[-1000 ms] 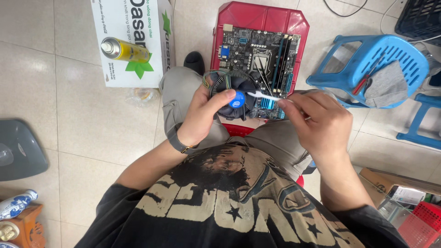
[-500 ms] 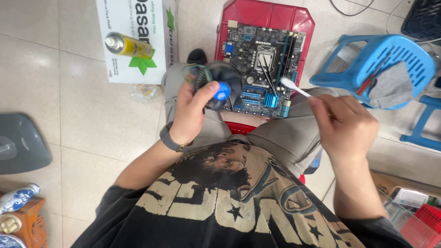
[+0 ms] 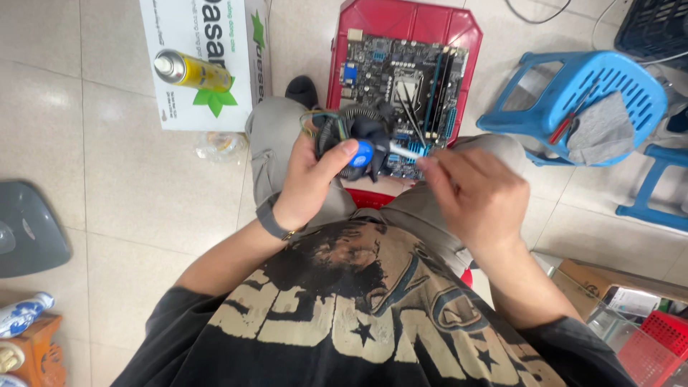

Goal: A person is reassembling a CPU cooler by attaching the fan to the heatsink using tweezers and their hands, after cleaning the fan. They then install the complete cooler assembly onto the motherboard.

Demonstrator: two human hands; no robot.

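Note:
My left hand (image 3: 309, 185) grips a black round cooler fan (image 3: 352, 130) with a blue centre, thumb resting on the blue hub. My right hand (image 3: 469, 193) pinches a white cotton swab (image 3: 403, 150) whose tip touches the fan beside the hub. Both hands hover above my knees. Past them a dark green motherboard (image 3: 401, 72) lies on a red plastic stool (image 3: 401, 21). Thin coloured wires (image 3: 315, 118) trail from the fan.
A white cardboard box (image 3: 204, 57) with a yellow spray can (image 3: 192, 70) on it lies on the tiled floor at upper left. A blue plastic stool (image 3: 588, 93) carrying a grey cloth stands right. A grey object (image 3: 25, 229) sits far left; boxes at lower right.
My right hand drew the swab away from the fan half a second ago, then brought it back to the hub. The left hand kept its hold on the fan.

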